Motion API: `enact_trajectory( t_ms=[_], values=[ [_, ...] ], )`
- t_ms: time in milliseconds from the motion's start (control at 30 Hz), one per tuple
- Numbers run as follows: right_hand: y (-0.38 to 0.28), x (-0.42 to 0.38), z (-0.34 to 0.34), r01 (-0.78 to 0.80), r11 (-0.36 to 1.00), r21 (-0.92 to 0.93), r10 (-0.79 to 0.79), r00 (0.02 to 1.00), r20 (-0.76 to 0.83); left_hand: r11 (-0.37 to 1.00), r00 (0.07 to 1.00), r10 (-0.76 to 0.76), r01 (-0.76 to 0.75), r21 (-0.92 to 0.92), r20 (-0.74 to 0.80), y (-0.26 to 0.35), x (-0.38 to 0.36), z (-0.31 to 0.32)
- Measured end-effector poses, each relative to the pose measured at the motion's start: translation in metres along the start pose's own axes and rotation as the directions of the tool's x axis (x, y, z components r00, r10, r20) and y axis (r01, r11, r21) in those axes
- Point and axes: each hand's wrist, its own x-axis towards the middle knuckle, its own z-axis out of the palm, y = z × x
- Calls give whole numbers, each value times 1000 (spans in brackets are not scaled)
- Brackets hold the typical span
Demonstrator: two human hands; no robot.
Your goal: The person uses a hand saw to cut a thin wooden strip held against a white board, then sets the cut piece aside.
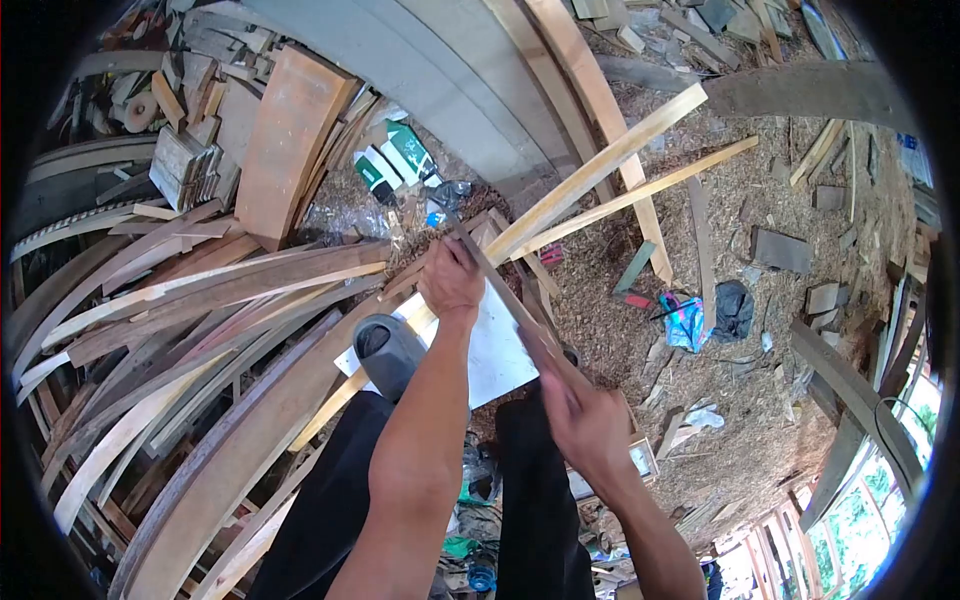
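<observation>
My right hand (585,425) is closed around the near end of what looks like a hand saw (505,292), slightly smeared by motion. Its long brown blade narrows away from me and crosses a pale wooden strip (590,178). My left hand (452,275) is in a fist beside the blade, pressed on the strip. Its fingers hide the part beneath them. The strip runs from upper right down past my grey shoe (390,355), which rests on or against it. A white sheet (490,350) lies below my hands.
Curved planks (220,270) are heaped on the left. A second thin strip (650,190) crosses near the first. Green and white packs (400,155) lie ahead, beside a large grey curved board (420,60). A blue packet (683,320) and black bag (733,308) lie on wood shavings.
</observation>
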Motion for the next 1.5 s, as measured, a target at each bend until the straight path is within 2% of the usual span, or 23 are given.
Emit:
enact_trajectory(
  t_ms=[67, 200, 267, 300, 400, 500, 567, 633, 700, 767, 833, 900, 967, 1100, 1167, 1267, 1300, 1367, 1467, 1500],
  values=[
    [9, -30, -20, -79, 997, -15, 79, 997, 2, 1000, 1000, -5, 5, -8, -3, 1, 1, 1],
    [26, -27, -21, -74, 996, -55, 75, 997, 15, 999, 1000, -2, 1, -39, -21, 2, 6, 2],
    [31, -23, -27, -126, 991, -38, 125, 992, -19, 999, 1000, -2, 1, -43, -24, 1, 1, 2],
    [33, -22, -32, -45, 998, -40, 45, 999, 6, 999, 1000, -3, 2, -32, -26, 1, 1, 2],
    [28, -24, -37, 23, 999, -27, -23, 1000, 0, 999, 999, 22, -24, -30, -44, 3, 3, 1],
    [39, -25, -28, -5, 999, -43, 6, 1000, 21, 1000, 1000, -3, 3, 24, -20, 2, 0, 4],
    [45, -35, -19, -18, 1000, -19, 18, 1000, 23, 999, 996, 23, -21, 24, -82, -6, -5, 2],
    [56, -36, -9, -44, 999, -8, 45, 999, 25, 999, 999, 5, -3, 38, -44, -5, -7, 2],
    [55, -18, 12, 2, 1000, 9, -2, 1000, -28, 998, 999, -32, 32, 62, -4, 0, -7, -2],
    [29, 21, 34, 64, 996, 67, -58, 994, -98, 998, 1000, -7, 7, 65, 7, -2, -7, -3],
    [11, 70, 55, 45, 999, -17, -46, 997, -57, 998, 1000, 20, -20, 65, 2, 1, 3, 0],
    [5, 75, 55, 17, 1000, 12, -17, 1000, 5, 998, 998, -30, 28, 51, 53, -1, 4, -3],
    [3, 64, 46, -18, 1000, 10, 17, 997, 70, 999, 998, -22, 21, 36, 52, 1, -2, -5],
    [14, 0, 2, -11, 996, 87, 13, 1000, -14, 1000, 1000, -8, 7, 16, 26, -1, 2, 2],
    [23, -29, -22, -152, 988, -2, 152, 985, 79, 1000, 1000, -23, 23, 4, 16, 0, 0, 3],
    [28, -32, -23, -165, 983, -85, 172, 981, 93, 999, 1000, -20, 21, -38, 9, -1, 2, 2],
    [23, -20, -16, -92, 994, -54, 93, 996, 11, 999, 999, -33, 34, -42, 9, 1, 3, 2],
    [17, 17, 14, 20, 999, -50, -21, 999, -26, 999, 999, -36, 36, -41, 20, 2, -1, 0],
    [-2, 75, 50, 44, 999, -17, -45, 999, -29, 996, 998, 52, -54, -77, -25, 0, 4, -3],
    [-6, 82, 55, 8, 1000, -25, -8, 1000, 10, 999, 1000, 1, -2, -41, -6, -3, 6, -1]
  ],
)
